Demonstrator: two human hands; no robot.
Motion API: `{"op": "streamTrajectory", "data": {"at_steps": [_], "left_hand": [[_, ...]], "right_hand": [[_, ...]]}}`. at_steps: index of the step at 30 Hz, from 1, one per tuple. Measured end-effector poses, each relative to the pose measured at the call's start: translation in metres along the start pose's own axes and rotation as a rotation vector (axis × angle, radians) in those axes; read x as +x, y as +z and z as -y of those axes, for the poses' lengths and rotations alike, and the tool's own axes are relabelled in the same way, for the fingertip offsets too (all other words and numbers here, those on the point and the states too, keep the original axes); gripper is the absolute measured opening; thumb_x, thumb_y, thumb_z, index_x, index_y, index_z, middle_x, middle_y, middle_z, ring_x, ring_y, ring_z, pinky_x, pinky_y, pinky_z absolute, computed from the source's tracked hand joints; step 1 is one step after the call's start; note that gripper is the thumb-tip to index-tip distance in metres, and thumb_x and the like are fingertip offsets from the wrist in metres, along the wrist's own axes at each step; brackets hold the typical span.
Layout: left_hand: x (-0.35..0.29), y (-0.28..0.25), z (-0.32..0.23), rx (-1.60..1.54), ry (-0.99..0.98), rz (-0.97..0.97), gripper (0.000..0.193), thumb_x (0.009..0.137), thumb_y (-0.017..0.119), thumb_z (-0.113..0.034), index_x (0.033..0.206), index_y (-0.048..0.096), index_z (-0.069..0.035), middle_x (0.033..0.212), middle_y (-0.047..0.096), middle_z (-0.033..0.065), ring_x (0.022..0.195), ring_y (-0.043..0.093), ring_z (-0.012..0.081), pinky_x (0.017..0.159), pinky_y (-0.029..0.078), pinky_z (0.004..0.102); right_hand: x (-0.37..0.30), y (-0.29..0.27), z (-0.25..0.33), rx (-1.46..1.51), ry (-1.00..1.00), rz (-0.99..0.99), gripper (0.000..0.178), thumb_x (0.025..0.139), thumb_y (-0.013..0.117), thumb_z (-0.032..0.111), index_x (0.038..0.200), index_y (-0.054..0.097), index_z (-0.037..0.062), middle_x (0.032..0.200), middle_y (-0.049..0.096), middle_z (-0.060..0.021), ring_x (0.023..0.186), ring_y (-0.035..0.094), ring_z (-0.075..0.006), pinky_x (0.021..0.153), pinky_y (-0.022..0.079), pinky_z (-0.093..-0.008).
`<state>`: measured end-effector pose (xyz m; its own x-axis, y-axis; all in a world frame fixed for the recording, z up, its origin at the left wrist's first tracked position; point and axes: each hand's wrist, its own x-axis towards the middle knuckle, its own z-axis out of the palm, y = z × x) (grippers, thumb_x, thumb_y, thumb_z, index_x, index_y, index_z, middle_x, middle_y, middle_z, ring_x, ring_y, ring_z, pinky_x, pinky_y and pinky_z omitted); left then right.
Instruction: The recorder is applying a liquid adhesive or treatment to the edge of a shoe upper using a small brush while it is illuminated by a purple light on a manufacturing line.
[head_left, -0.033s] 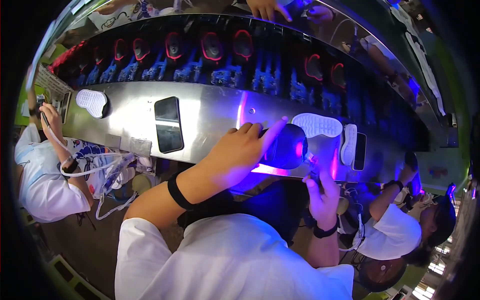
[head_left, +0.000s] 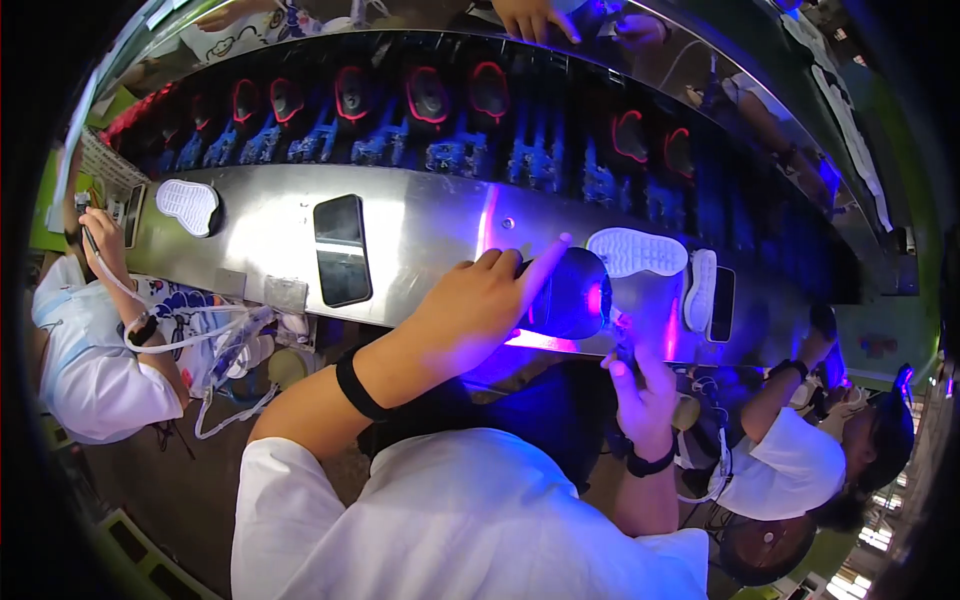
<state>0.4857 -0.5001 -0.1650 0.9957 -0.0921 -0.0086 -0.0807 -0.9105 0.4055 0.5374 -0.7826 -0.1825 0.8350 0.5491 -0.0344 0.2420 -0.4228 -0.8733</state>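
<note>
My left hand [head_left: 487,302] is closed on a dark, rounded shoe upper [head_left: 572,295] at the front edge of the metal bench, index finger stretched over its top. In my right hand [head_left: 643,385] is a slim brush-like tool [head_left: 622,338], pinched by the fingers; its pale tip is at the upper's right side, and I cannot tell whether it touches. Violet light falls on both hands. Just beyond the upper lies a white shoe sole [head_left: 636,252], tread up. To its right, a second white sole [head_left: 699,290] stands on edge beside a dark phone [head_left: 720,304].
A black phone [head_left: 342,250] and another white sole [head_left: 187,206] lie on the bench [head_left: 420,215] to the left. Behind runs a dark conveyor [head_left: 400,130] bearing red-outlined shoe parts. Co-workers sit at left [head_left: 100,360] and right [head_left: 780,460]; white cables hang near the left one.
My right hand and the tool have shifted very slightly beside the upper. My left hand keeps its hold; the whole view has moved a little.
</note>
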Motion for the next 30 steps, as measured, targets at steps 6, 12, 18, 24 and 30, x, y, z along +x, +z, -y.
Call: {"op": "streamTrajectory", "data": {"at_steps": [6,12,18,24,30], "left_hand": [[-0.025,0.005,0.003,-0.169,0.02,0.034,0.108,0.066,0.09,-0.03,0.155,0.034,-0.001,0.121,0.066,0.0202,0.107,0.067,0.0372,0.087,0.057,0.0473],[-0.044,-0.003,-0.03,-0.632,0.119,0.077,0.101,0.068,0.094,-0.038,0.147,0.043,-0.002,0.118,0.07,0.0168,0.105,0.072,0.0366,0.093,0.057,0.0434],[-0.046,-0.011,-0.051,-0.806,0.133,0.218,0.099,0.071,0.091,-0.041,0.15,0.042,-0.006,0.119,0.072,0.0139,0.106,0.073,0.0307,0.095,0.057,0.0414],[-0.038,-0.008,-0.059,-1.085,-0.024,0.332,0.081,0.075,0.093,-0.027,0.139,0.051,0.0,0.121,0.07,0.0087,0.113,0.068,0.0201,0.101,0.053,0.0372],[-0.028,0.01,-0.06,-1.379,-0.322,0.414,0.072,0.08,0.089,-0.019,0.138,0.052,0.0,0.119,0.069,0.007,0.107,0.067,0.0151,0.098,0.053,0.0344]], "right_hand": [[0.003,-0.026,0.018,0.088,0.107,0.105,0.043,0.095,0.07,0.011,0.137,0.063,0.0009,0.121,0.073,-0.0167,0.111,0.069,-0.024,0.098,0.05,-0.0345],[0.009,-0.053,0.066,0.105,-0.039,0.246,0.046,0.091,0.071,0.004,0.136,0.064,0.0029,0.115,0.074,-0.0159,0.103,0.071,-0.0237,0.094,0.052,-0.0339],[-0.006,-0.066,0.054,0.169,-0.005,0.221,0.044,0.091,0.072,0.007,0.134,0.065,0.0026,0.112,0.074,-0.0169,0.101,0.071,-0.0256,0.093,0.052,-0.0352],[-0.012,-0.073,0.036,0.207,-0.079,0.259,0.043,0.091,0.072,0.008,0.133,0.065,0.0008,0.118,0.073,-0.0172,0.11,0.069,-0.0266,0.1,0.049,-0.0364],[-0.014,-0.065,0.007,0.204,-0.065,0.249,0.043,0.092,0.072,0.008,0.133,0.064,0.0004,0.12,0.073,-0.0162,0.112,0.069,-0.0258,0.101,0.049,-0.0353]]}}
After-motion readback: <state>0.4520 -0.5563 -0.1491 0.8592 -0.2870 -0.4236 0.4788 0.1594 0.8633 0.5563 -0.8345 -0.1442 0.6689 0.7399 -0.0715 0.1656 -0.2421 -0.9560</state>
